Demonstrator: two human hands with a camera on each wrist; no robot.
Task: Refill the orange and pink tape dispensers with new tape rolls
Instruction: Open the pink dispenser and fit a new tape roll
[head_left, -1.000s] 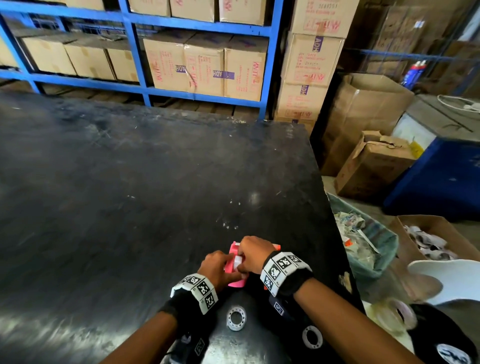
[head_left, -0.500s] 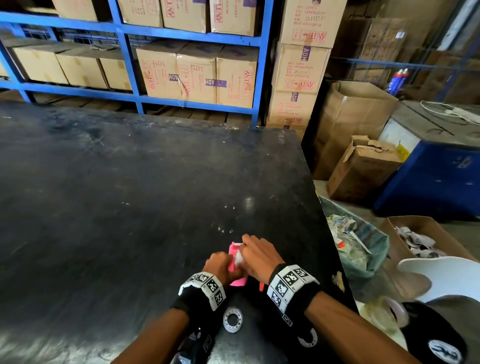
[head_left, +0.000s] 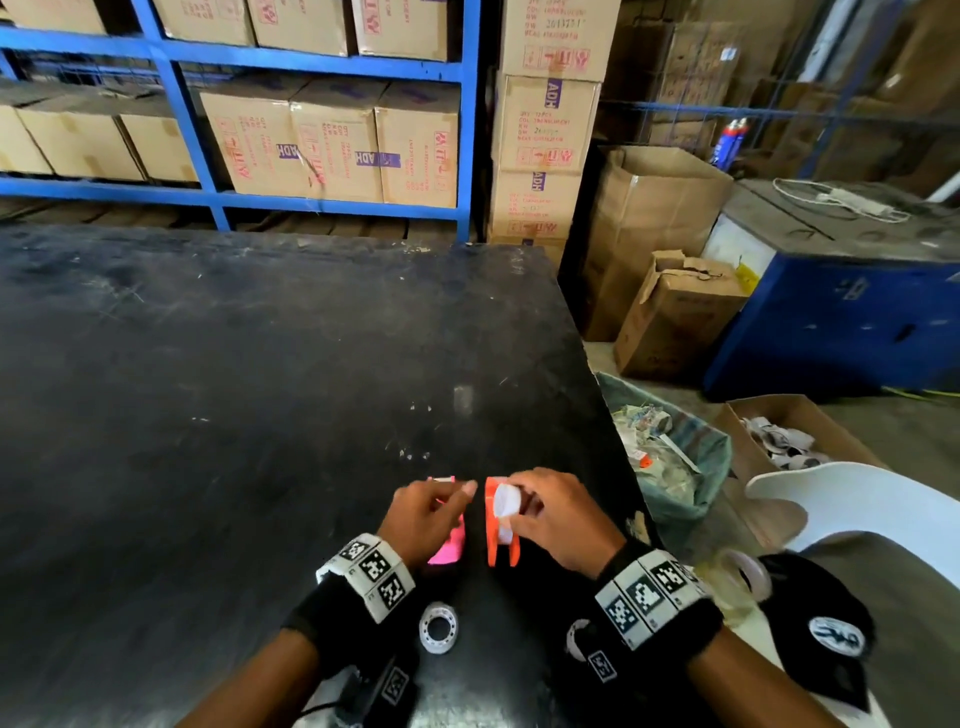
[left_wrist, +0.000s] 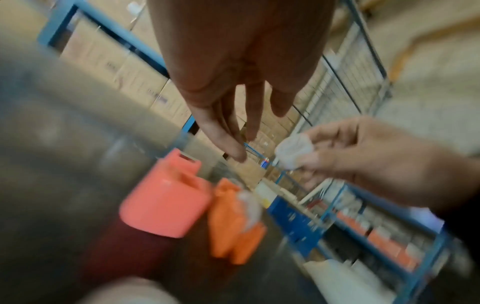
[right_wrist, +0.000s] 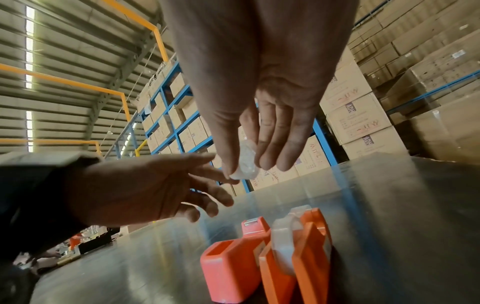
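The pink dispenser (head_left: 448, 550) lies on the black table (head_left: 234, 415), partly under my left hand (head_left: 457, 493). That hand hovers over it with straight fingers and holds nothing. The orange dispenser (head_left: 501, 543) stands right beside the pink one, with a tape roll seated in it (right_wrist: 283, 242). My right hand (head_left: 519, 506) pinches a small white tape roll (head_left: 506, 501) between thumb and fingers, just above the orange dispenser. The wrist views show the roll (right_wrist: 245, 162) held in the air, clear of both dispensers (left_wrist: 166, 205). My left fingertips (right_wrist: 207, 162) reach close to it.
A white tape ring (head_left: 439, 626) lies on the table near my left wrist; another (head_left: 574, 636) peeks out under my right wrist. The table's right edge runs beside my right arm. Past it stand a waste bin (head_left: 670, 467), open cartons and a white chair (head_left: 857, 499).
Both hands were closed together around the pink dispenser. Now they have parted: the pink dispenser lies on the table, my left hand has opened, and my right hand holds a white roll.
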